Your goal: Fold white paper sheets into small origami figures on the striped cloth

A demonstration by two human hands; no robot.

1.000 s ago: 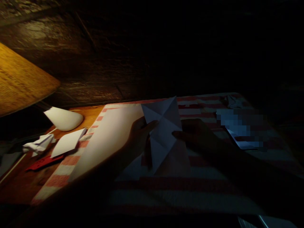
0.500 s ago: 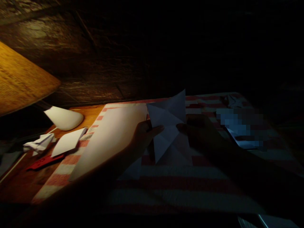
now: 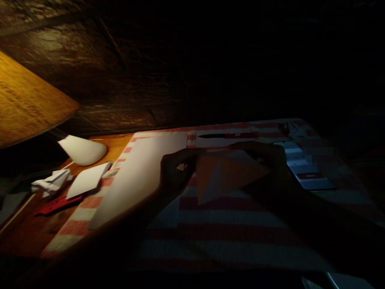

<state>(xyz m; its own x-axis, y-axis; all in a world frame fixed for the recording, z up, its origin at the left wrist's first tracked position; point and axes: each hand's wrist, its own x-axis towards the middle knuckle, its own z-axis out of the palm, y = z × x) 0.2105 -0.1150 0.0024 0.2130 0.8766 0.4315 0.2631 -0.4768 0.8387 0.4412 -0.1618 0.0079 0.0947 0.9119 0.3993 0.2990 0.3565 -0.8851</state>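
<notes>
A wooden bench (image 3: 18, 241) carries a red-and-white striped cloth (image 3: 240, 237), probably laid as a soft working surface. On its left lies a large white sheet (image 3: 141, 160). Over the cloth's middle, the left hand (image 3: 176, 168) and right hand (image 3: 269, 158) grip opposite sides of a folded paper (image 3: 222, 176), presumably to keep its creases from springing open. A lit phone (image 3: 303, 164) lies right, likely for easy viewing; beyond the paper, a knife (image 3: 212, 136). No writing is legible.

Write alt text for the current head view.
Left hand and right hand hold a blurred folded paper above a red-and-white striped cloth in dim light. A lamp glows at left; a knife lies beyond the hands, a lit phone to the right.
</notes>
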